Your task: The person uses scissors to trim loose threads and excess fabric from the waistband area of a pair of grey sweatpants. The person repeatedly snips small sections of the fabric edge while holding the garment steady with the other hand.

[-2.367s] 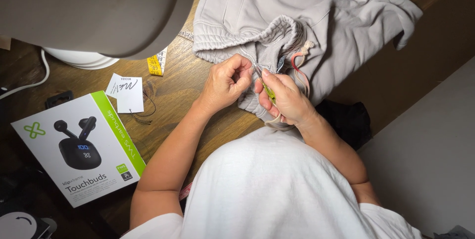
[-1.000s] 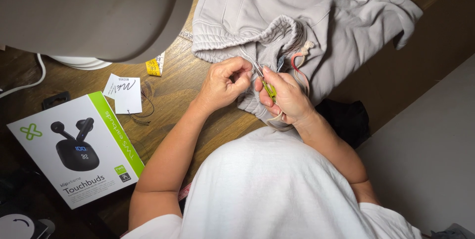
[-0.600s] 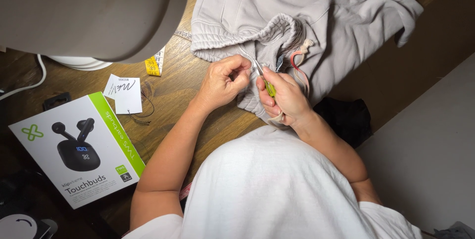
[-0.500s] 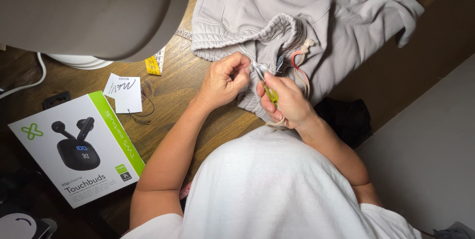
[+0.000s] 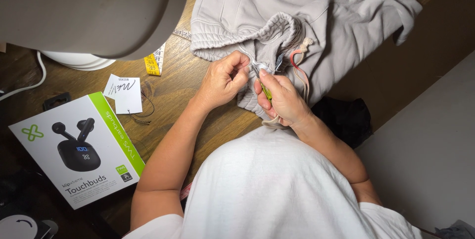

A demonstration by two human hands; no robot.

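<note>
Surface: dark wooden table [image 5: 198, 95], lit from above, seen looking straight down past a white-shirted torso.

Nearest: right hand [image 5: 282, 100], closed around a slim green-handled tool [image 5: 265, 89], its tip pushed into the fabric between the two hands. Left hand [image 5: 223, 78], thumb and fingers pinched shut on a fold of the grey garment [image 5: 307, 6] just beside the tool tip. The garment lies bunched on the table ahead of both hands, ribbed band [image 5: 282, 26] uppermost, with a pink-and-red cord [image 5: 298, 58] trailing beside it.

Step in hand, as a judgement: fine picking at a seam or label in the pinched fold. The next move would call for fabric kept taut and a small, controlled tip movement.

Left, mid-distance: white-and-green earbuds box [image 5: 79, 150]; white paper tag [image 5: 124, 90] with thread.

Farther: yellow tape measure [image 5: 154, 63]; large grey rounded housing [image 5: 94, 6] on a white base.
</note>
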